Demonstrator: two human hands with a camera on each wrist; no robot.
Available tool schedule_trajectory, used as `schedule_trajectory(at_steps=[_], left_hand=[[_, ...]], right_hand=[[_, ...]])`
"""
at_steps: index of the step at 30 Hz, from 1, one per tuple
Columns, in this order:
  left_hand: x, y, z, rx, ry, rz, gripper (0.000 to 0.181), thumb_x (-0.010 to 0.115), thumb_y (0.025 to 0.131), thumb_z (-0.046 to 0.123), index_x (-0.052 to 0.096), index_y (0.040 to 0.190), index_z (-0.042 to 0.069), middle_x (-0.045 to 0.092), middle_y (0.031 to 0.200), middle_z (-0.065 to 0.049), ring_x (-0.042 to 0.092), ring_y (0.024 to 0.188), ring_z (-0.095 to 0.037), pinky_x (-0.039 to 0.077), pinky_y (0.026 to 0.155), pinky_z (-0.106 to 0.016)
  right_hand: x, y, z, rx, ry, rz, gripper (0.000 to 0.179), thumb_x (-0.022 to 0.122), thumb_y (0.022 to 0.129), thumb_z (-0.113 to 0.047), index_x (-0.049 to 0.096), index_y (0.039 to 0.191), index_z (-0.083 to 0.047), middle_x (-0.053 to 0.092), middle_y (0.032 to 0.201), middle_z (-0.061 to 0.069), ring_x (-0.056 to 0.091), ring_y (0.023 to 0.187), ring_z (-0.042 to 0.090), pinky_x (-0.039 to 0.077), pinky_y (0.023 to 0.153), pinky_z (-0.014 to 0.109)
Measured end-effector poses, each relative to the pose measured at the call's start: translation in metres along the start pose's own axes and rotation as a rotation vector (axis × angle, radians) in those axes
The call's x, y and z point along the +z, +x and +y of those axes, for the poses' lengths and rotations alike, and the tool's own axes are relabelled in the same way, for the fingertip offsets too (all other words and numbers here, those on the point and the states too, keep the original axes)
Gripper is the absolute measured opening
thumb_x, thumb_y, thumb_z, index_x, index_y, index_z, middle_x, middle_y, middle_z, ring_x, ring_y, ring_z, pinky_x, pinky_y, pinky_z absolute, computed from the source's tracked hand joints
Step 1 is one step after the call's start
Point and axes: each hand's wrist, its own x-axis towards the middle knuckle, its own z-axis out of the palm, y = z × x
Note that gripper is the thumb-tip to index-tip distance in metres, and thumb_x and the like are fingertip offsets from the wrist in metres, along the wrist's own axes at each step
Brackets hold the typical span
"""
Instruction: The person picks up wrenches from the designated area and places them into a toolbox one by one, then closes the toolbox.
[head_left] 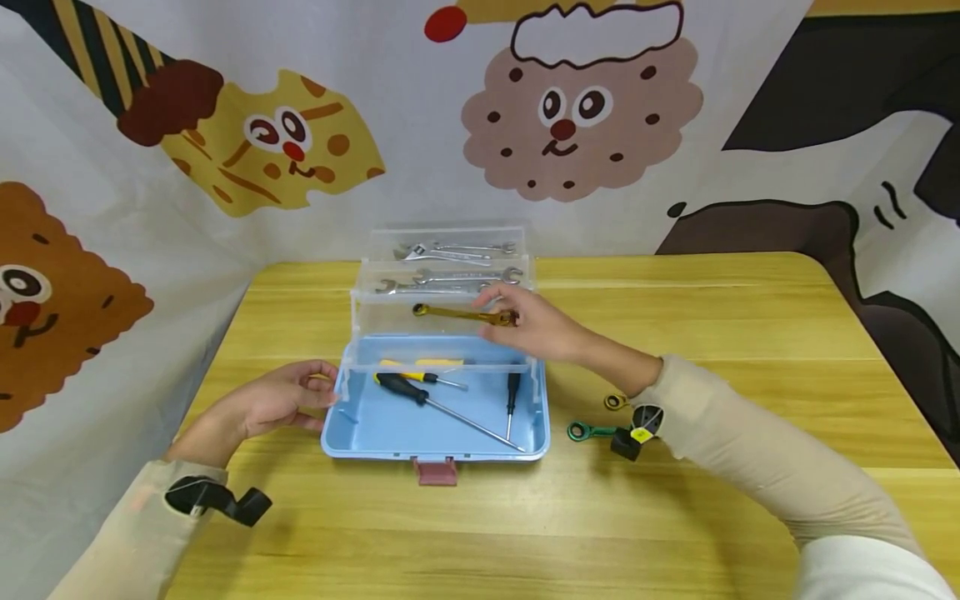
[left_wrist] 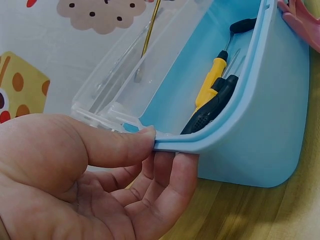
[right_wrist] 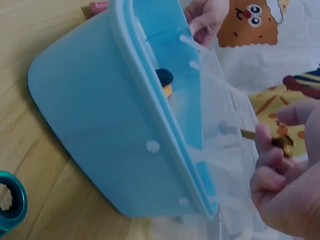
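A light blue toolbox [head_left: 367,450] lies open on the table. My left hand [left_wrist: 100,175] pinches its left rim, thumb on top and fingers underneath. Behind the box's well rise clear stepped trays [head_left: 442,350]. At the front tray, my right hand [head_left: 528,321] has its fingers round the right end of a gold ratchet wrench [head_left: 457,313], whose other end points left over the tray. Inside the well lie a long black-handled screwdriver [head_left: 420,392], a yellow-handled screwdriver [head_left: 420,377] and a small black screwdriver [head_left: 513,392].
Silver wrenches [head_left: 465,277] sit in the trays behind. On the table [head_left: 465,542] right of the box, a green ratchet wrench [head_left: 581,431] and another gold wrench [head_left: 615,402] lie partly under my right forearm. A pink latch [head_left: 435,472] hangs at the box's front. A printed cloth [head_left: 420,142] hangs behind.
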Motion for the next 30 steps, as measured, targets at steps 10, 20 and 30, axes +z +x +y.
schedule_trajectory(at_steps=[10, 20, 30], left_hand=[[0.0, 0.0, 0.0, -0.009, -0.005, 0.001, 0.032, 0.055, 0.103, 0.002, 0.039, 0.128, -0.007, 0.06, 0.103, -0.007, 0.064, 0.095, -0.02, 0.059, 0.084, -0.04], [-0.001, 0.0, -0.001, -0.009, -0.004, 0.001, 0.033, 0.055, 0.103, 0.002, 0.038, 0.129, -0.008, 0.06, 0.104, -0.008, 0.064, 0.096, -0.02, 0.059, 0.085, -0.04], [-0.002, 0.001, -0.002, -0.008, -0.007, 0.003, 0.033, 0.056, 0.103, 0.002, 0.038, 0.129, -0.007, 0.06, 0.104, -0.007, 0.065, 0.096, -0.02, 0.059, 0.084, -0.039]], right_hand=[[-0.011, -0.004, 0.009, -0.142, 0.172, -0.116, 0.026, 0.046, 0.105, 0.004, 0.041, 0.13, 0.011, 0.066, 0.112, 0.025, 0.061, 0.113, 0.041, 0.048, 0.086, 0.028], [-0.009, -0.006, 0.006, -0.155, -0.232, 0.053, 0.025, 0.071, 0.095, -0.005, 0.07, 0.119, 0.0, 0.073, 0.101, 0.006, 0.052, 0.065, 0.018, 0.037, 0.056, 0.024], [0.01, -0.004, 0.009, -0.135, -0.612, 0.225, 0.026, 0.08, 0.089, -0.018, 0.077, 0.113, -0.009, 0.076, 0.095, 0.001, 0.063, 0.068, 0.011, 0.047, 0.056, 0.025]])
